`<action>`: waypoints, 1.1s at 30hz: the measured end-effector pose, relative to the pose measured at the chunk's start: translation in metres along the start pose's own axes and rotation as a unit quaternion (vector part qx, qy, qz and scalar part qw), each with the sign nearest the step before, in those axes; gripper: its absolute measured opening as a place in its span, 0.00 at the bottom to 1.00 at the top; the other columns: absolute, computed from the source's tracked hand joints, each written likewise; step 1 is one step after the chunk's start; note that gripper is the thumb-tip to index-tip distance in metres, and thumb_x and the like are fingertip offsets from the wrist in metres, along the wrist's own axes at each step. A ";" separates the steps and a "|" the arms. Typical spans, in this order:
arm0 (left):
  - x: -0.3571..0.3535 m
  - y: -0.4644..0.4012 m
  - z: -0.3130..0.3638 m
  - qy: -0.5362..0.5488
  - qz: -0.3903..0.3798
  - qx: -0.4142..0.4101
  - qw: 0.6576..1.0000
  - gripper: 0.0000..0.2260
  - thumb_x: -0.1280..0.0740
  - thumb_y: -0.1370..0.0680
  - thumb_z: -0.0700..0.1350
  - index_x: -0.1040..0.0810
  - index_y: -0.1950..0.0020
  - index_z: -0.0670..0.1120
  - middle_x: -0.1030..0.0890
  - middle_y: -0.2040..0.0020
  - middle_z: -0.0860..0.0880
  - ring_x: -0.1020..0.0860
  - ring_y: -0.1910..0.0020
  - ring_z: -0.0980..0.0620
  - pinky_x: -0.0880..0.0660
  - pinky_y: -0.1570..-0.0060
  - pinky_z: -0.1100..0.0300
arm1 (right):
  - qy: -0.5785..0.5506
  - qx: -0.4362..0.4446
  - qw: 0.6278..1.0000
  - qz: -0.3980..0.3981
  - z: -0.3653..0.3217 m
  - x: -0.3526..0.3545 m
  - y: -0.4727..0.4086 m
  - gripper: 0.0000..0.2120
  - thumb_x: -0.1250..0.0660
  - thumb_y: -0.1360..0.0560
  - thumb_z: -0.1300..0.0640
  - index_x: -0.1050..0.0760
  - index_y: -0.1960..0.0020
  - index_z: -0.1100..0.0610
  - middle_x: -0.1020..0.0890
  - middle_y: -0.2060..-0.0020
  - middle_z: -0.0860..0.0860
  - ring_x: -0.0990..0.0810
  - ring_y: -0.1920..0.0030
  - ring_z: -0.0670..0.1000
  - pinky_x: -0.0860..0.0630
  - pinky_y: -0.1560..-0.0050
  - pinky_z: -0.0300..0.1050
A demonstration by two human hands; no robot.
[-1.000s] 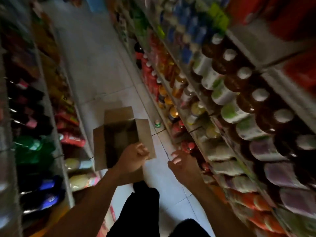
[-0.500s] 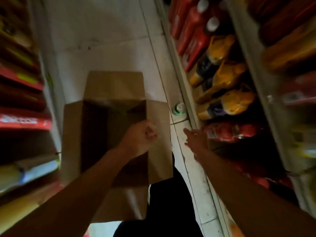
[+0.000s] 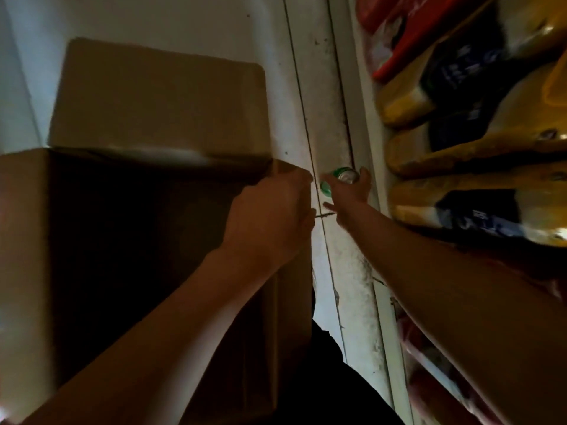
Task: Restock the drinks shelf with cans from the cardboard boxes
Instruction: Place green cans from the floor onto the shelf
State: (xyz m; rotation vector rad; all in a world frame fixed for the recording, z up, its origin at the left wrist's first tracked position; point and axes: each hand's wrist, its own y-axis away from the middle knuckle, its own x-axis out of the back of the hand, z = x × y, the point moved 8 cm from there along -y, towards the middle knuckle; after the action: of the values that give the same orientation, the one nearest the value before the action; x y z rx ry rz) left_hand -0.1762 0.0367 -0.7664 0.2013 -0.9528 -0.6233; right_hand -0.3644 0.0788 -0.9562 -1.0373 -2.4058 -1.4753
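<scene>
1. Dim aisle, pale tiled floor (image 3: 306, 87); shelf (image 3: 365, 142) to the right.
2. Left hand (image 3: 270, 216) grips the cardboard box (image 3: 129, 228) rim, fingers curled; keep it steady.
3. Right hand (image 3: 349, 191) is spread over the green can (image 3: 339, 176) lying on the floor by the shelf base; not yet closed.
4. Wrap the can's body fully before lifting; it may roll.

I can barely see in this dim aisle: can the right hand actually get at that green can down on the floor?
Probably yes. The right hand is already at the green can, fingers spread around it. Nothing lies between them; the cardboard box, gripped by the left hand, sits off to the side.
</scene>
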 end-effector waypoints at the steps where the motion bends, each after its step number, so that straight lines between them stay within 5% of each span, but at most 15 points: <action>1: -0.002 -0.001 0.005 -0.010 0.000 -0.007 1.000 0.20 0.33 0.22 0.50 0.29 0.30 0.53 0.21 0.38 0.53 0.21 0.42 0.53 0.26 0.44 0.59 | 0.005 0.013 1.000 0.014 -0.002 0.001 -0.005 0.39 0.21 0.34 0.58 0.35 0.28 0.46 0.28 0.35 0.54 0.24 0.40 0.62 0.16 0.61 0.57; 4: -0.004 -0.006 0.011 -0.027 0.000 -0.013 1.000 0.22 0.33 0.22 0.52 0.31 0.29 0.53 0.22 0.36 0.53 0.22 0.41 0.52 0.26 0.44 0.57 | 0.029 0.042 0.999 0.019 -0.006 0.007 -0.006 0.30 0.21 0.33 0.61 0.28 0.34 0.54 0.24 0.43 0.52 0.21 0.45 0.60 0.16 0.65 0.55; 9: 0.003 -0.003 0.009 -0.016 -0.012 -0.009 1.000 0.19 0.32 0.23 0.51 0.27 0.33 0.50 0.20 0.40 0.50 0.20 0.44 0.49 0.24 0.47 0.56 | 0.004 0.021 1.000 -0.016 0.000 0.034 0.031 0.30 0.21 0.34 0.59 0.25 0.35 0.56 0.22 0.39 0.57 0.18 0.49 0.58 0.17 0.67 0.48; 12: 0.009 0.004 -0.005 0.012 -0.050 0.027 0.998 0.19 0.29 0.24 0.51 0.27 0.35 0.52 0.20 0.40 0.51 0.21 0.44 0.49 0.26 0.49 0.58 | -0.052 0.026 0.998 -0.039 -0.017 0.057 0.080 0.20 0.23 0.31 0.61 0.23 0.41 0.58 0.21 0.44 0.57 0.17 0.53 0.57 0.17 0.66 0.48; 17: 0.031 0.032 0.027 0.103 -0.115 0.038 0.987 0.36 0.21 0.32 0.45 0.33 0.28 0.48 0.26 0.32 0.47 0.26 0.35 0.47 0.26 0.38 0.53 | -0.107 0.034 0.991 -0.071 -0.065 0.106 0.192 0.15 0.23 0.30 0.60 0.23 0.46 0.54 0.19 0.52 0.53 0.14 0.62 0.58 0.18 0.66 0.47; 21: 0.076 0.073 0.092 0.077 -0.116 -0.056 0.989 0.48 0.18 0.39 0.49 0.39 0.24 0.51 0.31 0.29 0.50 0.30 0.33 0.53 0.33 0.39 0.64 | -0.091 0.052 0.990 -0.089 -0.104 0.151 0.291 0.14 0.23 0.29 0.55 0.21 0.46 0.57 0.17 0.55 0.55 0.15 0.70 0.52 0.20 0.71 0.43; 27: 0.179 0.197 0.211 0.127 -0.075 -0.161 0.976 0.26 0.18 0.40 0.46 0.20 0.44 0.47 0.16 0.53 0.52 0.18 0.55 0.58 0.20 0.53 0.59 | -0.039 0.149 0.985 -0.075 -0.169 0.263 0.475 0.14 0.23 0.32 0.45 0.18 0.54 0.52 0.15 0.62 0.54 0.17 0.72 0.51 0.22 0.72 0.42; 30: 0.213 0.270 0.266 0.176 -0.066 -0.166 0.968 0.24 0.17 0.41 0.43 0.19 0.47 0.49 0.15 0.55 0.53 0.17 0.55 0.60 0.19 0.54 0.58 | -0.013 0.213 0.974 -0.076 -0.181 0.327 0.566 0.18 0.22 0.36 0.43 0.20 0.51 0.48 0.15 0.63 0.50 0.16 0.68 0.49 0.22 0.71 0.43; 33: 0.235 0.344 0.330 0.210 -0.099 -0.176 0.957 0.25 0.18 0.41 0.41 0.19 0.47 0.51 0.14 0.54 0.53 0.16 0.53 0.57 0.18 0.54 0.54 | 0.040 0.281 0.959 -0.015 -0.178 0.402 0.655 0.29 0.18 0.42 0.43 0.24 0.46 0.47 0.17 0.59 0.43 0.18 0.59 0.38 0.20 0.59 0.40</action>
State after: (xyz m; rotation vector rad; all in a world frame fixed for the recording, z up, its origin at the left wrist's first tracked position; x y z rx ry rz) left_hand -0.2044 0.2134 -0.2660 0.1046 -0.4040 -0.8820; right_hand -0.3055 0.3113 -0.2049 -0.7868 -2.5512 -0.7330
